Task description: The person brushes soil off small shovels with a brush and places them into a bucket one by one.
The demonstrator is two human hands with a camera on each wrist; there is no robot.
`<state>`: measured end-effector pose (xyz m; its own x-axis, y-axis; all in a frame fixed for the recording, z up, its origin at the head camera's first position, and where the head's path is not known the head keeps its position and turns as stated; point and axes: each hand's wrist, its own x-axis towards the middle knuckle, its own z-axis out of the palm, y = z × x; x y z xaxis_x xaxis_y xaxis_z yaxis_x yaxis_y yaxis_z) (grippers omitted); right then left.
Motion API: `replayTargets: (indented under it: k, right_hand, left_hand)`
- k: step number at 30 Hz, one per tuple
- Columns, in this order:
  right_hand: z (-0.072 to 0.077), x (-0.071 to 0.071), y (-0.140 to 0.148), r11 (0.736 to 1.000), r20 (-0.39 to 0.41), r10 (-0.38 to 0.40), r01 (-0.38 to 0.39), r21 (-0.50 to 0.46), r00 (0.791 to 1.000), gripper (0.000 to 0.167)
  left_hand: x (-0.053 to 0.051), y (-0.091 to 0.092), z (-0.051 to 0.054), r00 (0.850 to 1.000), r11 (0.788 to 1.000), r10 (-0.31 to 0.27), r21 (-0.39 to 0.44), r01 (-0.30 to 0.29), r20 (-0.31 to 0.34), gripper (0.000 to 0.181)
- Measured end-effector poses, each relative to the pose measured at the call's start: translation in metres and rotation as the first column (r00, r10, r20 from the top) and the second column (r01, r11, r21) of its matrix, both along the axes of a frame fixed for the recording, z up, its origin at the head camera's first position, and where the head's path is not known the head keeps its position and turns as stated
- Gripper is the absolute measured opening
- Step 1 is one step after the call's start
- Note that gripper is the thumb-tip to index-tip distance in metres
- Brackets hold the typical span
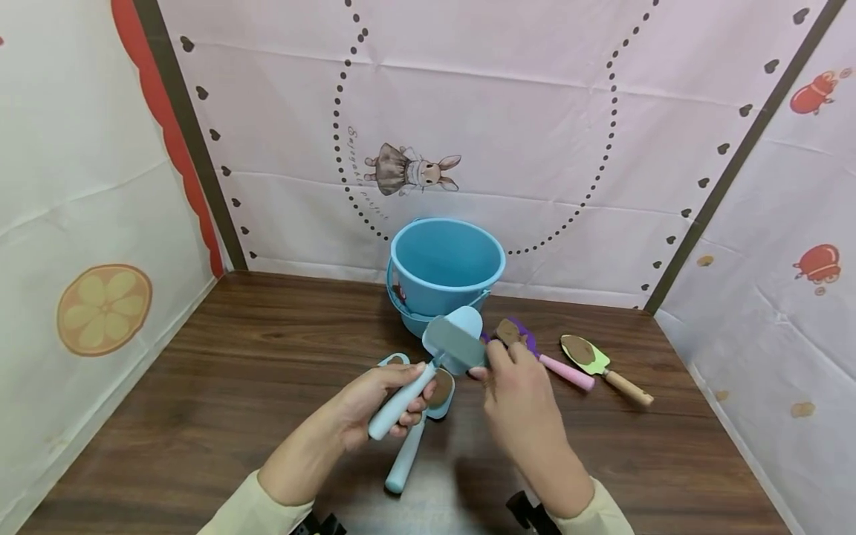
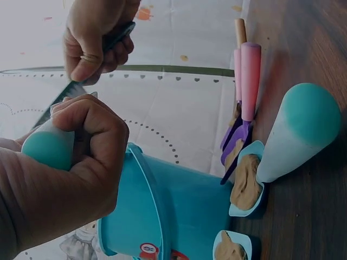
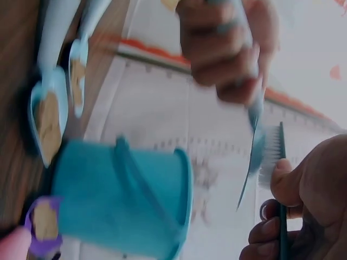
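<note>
My left hand (image 1: 374, 407) grips the light-blue handle of a small garden trowel (image 1: 403, 402), its blade angled up and away. In my right hand (image 1: 524, 405) is a dark green brush (image 3: 282, 143), pinched between thumb and fingers. Its pale bristles (image 3: 270, 157) face the trowel blade in the right wrist view and appear to touch it. Below the hands on the table lies another light-blue trowel (image 1: 403, 457) with brown material in its blade. A further blue trowel (image 2: 231, 246) with brown material lies beside it, mostly hidden by my left hand in the head view.
A blue bucket (image 1: 444, 290) stands at the back of the wooden table (image 1: 267, 349), against the printed cloth. To the right lie purple trowels with pink handles (image 1: 567, 371) and a green trowel (image 1: 595, 362) with a wooden handle, holding brown material. Cloth walls rise on both sides.
</note>
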<state>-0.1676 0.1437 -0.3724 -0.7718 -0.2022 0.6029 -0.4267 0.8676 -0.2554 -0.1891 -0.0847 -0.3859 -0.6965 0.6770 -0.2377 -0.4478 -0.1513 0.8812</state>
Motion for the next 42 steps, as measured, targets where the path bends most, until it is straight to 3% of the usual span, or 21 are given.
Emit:
replayTargets:
  k: [4, 7, 9, 12, 16, 18, 22, 27, 30, 36, 39, 42]
  right_hand:
    - [0.004, -0.013, 0.018, 0.993, 0.083, -0.104, 0.108, -0.049, 0.991, 0.025]
    - [0.009, -0.015, 0.024, 0.986, 0.119, -0.153, 0.160, -0.053, 0.981, 0.024]
    - [0.011, -0.011, 0.021, 0.989, 0.098, -0.129, 0.134, -0.054, 0.987, 0.023]
    - [0.011, 0.001, 0.007, 0.999, 0.053, -0.019, 0.021, -0.033, 0.998, 0.024]
    - [0.006, 0.015, -0.010, 0.995, 0.078, 0.094, -0.096, 0.019, 0.993, 0.026]
    - [0.004, 0.014, -0.011, 0.996, 0.098, 0.082, -0.084, 0.015, 0.992, 0.026]
    - [0.004, 0.001, -0.001, 0.999, 0.119, -0.027, 0.032, -0.035, 0.993, 0.024]
    - [0.009, -0.011, 0.019, 0.986, 0.167, -0.131, 0.146, -0.083, 0.977, 0.023]
    - [0.012, -0.006, 0.017, 0.991, 0.156, -0.095, 0.109, -0.081, 0.983, 0.022]
    - [0.009, 0.017, -0.011, 0.997, 0.164, 0.071, -0.069, -0.016, 0.984, 0.023]
    - [0.006, 0.014, -0.012, 0.998, 0.176, 0.057, -0.055, -0.017, 0.983, 0.023]
    - [0.006, 0.003, -0.003, 0.998, 0.165, -0.019, 0.029, -0.062, 0.986, 0.022]
  left_hand:
    - [0.001, -0.001, -0.001, 1.000, 1.000, -0.017, 0.003, 0.017, -0.024, 0.037]
    - [0.001, -0.001, 0.000, 0.999, 1.000, -0.021, 0.000, 0.022, -0.036, 0.037]
    - [0.002, -0.001, 0.001, 0.999, 1.000, -0.018, 0.001, 0.018, -0.038, 0.037]
    - [0.001, -0.001, 0.001, 1.000, 1.000, -0.007, 0.007, 0.007, -0.027, 0.038]
    - [0.000, 0.000, 0.000, 1.000, 1.000, -0.004, 0.009, 0.004, -0.027, 0.036]
    - [-0.001, 0.000, 0.000, 0.999, 1.000, -0.010, 0.005, 0.011, -0.033, 0.035]
    - [-0.001, -0.001, 0.000, 0.999, 1.000, -0.021, -0.010, 0.021, -0.032, 0.037]
    - [0.000, -0.002, 0.000, 0.998, 0.999, -0.037, -0.004, 0.037, -0.046, 0.038]
    - [-0.001, -0.003, 0.000, 0.999, 1.000, -0.019, 0.004, 0.019, -0.036, 0.039]
    - [-0.001, -0.004, 0.001, 1.000, 1.000, 0.008, 0.000, -0.008, -0.027, 0.038]
    - [0.000, -0.005, 0.002, 0.999, 1.000, -0.005, -0.006, 0.004, -0.045, 0.037]
    - [0.000, -0.006, 0.002, 0.998, 1.000, -0.029, -0.012, 0.029, -0.061, 0.037]
